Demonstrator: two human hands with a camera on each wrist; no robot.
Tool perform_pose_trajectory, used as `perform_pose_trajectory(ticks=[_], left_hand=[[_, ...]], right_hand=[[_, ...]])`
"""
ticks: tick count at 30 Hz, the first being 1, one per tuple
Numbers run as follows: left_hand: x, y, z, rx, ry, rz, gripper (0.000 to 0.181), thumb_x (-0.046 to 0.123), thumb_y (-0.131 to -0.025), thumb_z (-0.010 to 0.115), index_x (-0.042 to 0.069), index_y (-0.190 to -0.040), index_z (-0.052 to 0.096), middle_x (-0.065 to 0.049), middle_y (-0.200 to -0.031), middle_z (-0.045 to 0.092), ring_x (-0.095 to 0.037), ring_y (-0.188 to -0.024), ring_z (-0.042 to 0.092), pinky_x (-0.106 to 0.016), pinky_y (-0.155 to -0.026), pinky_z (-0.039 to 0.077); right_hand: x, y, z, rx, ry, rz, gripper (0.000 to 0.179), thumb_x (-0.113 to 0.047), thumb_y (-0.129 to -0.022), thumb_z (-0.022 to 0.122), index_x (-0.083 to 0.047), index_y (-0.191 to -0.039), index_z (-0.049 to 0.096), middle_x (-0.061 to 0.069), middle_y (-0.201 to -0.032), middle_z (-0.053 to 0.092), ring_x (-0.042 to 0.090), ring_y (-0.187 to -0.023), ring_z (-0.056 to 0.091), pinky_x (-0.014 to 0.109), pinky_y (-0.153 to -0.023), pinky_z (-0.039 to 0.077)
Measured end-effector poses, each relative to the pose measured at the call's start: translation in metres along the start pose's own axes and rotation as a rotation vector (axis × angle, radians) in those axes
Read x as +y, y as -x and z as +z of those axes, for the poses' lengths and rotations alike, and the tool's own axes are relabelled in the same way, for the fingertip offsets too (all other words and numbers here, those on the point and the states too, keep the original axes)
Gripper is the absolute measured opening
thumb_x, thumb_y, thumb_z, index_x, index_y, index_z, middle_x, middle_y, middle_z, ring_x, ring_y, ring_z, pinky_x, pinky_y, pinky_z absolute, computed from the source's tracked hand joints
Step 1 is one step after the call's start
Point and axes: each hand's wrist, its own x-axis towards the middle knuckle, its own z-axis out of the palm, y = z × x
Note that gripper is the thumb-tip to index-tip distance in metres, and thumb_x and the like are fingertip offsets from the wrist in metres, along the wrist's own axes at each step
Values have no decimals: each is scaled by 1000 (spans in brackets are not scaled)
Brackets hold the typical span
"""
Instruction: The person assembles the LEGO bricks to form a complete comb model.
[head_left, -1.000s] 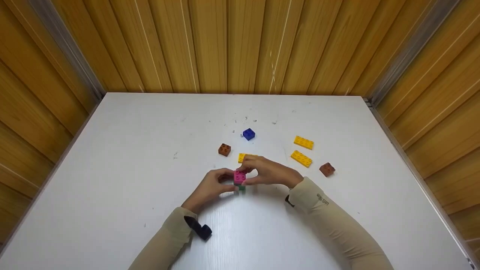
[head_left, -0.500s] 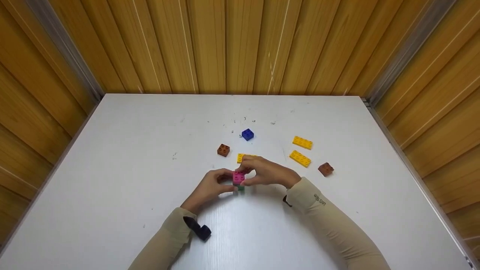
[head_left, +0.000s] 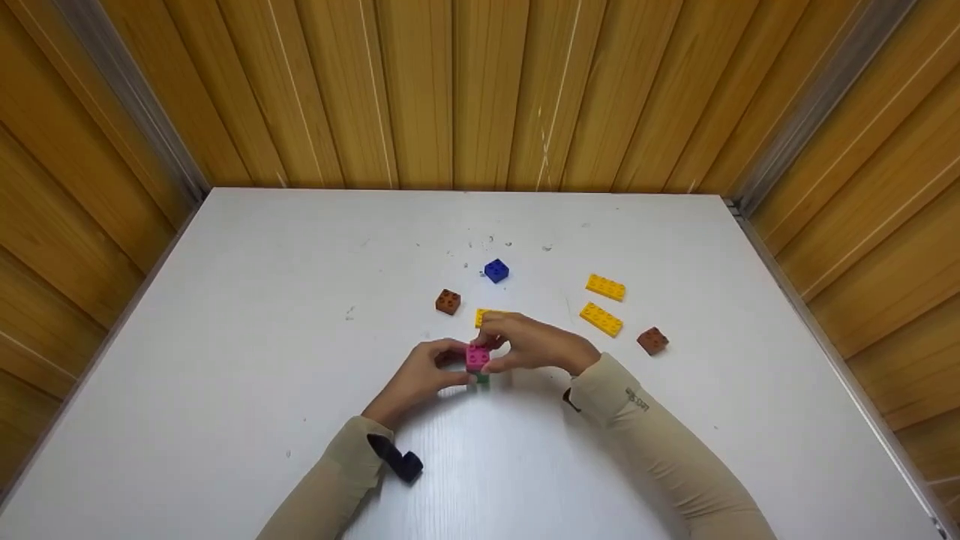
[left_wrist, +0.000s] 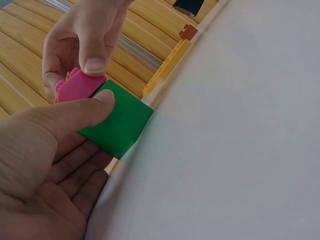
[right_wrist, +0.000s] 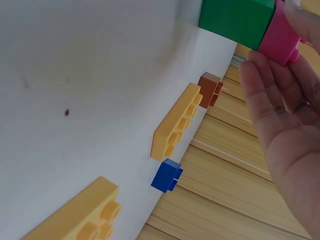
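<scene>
A green block (left_wrist: 122, 120) stands on the white table, taller than the pink brick (head_left: 478, 357) sitting on top of it. My left hand (head_left: 420, 375) grips the green block, its thumb lying across the near face close under the pink brick. From the other side my right hand (head_left: 536, 343) pinches the pink brick between thumb and fingers. In the right wrist view the pink brick (right_wrist: 281, 35) rests against the green block (right_wrist: 237, 20) with its studs facing away from it. Most of the green block is covered in the head view.
Behind my right hand lies a partly hidden yellow plate (head_left: 480, 318). Farther off are a brown brick (head_left: 448, 301) and a blue brick (head_left: 496, 271). To the right lie two yellow plates, a far one (head_left: 605, 287) and a nearer one (head_left: 601, 319), and another brown brick (head_left: 652, 340).
Both hands keep their hold on the stacked pink brick and green block, nearly still. The whole head view shifts only slightly.
</scene>
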Motion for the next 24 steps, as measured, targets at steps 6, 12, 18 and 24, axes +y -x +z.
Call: perform_pose_trajectory(ticks=[6,12,18,24], left_hand=[[15,6,-1,-9,15,19,37,16,-74,75,9,-108,62,-4,-107,64,-18,-104,57,-37,-93,43],[34,12,-6,-25,30,41,34,10,-75,72,6,-108,62,-8,-108,63,-24,-104,57,-40,-94,43],[37,13,-7,-21,14,32,33,12,-75,73,7,-107,62,-8,-108,63,-23,-105,56,-41,-95,42],[37,14,-5,-16,-8,11,34,12,-76,72,7,-107,62,-7,-108,63,-22,-105,56,-40,-95,42]], right_hand=[[1,-1,1,-11,26,5,25,-23,-76,72,-10,-94,60,-4,-94,52,8,-92,56,19,-82,47],[1,-2,0,1,13,-3,24,-22,-76,72,-11,-94,60,-5,-95,53,7,-92,57,18,-82,47],[-2,-2,-2,-6,12,23,26,-23,-77,72,-11,-96,60,-5,-96,54,9,-92,56,20,-82,48],[-3,-2,-1,-16,32,25,26,-22,-77,72,-9,-96,61,-3,-95,54,13,-91,57,26,-83,49]])
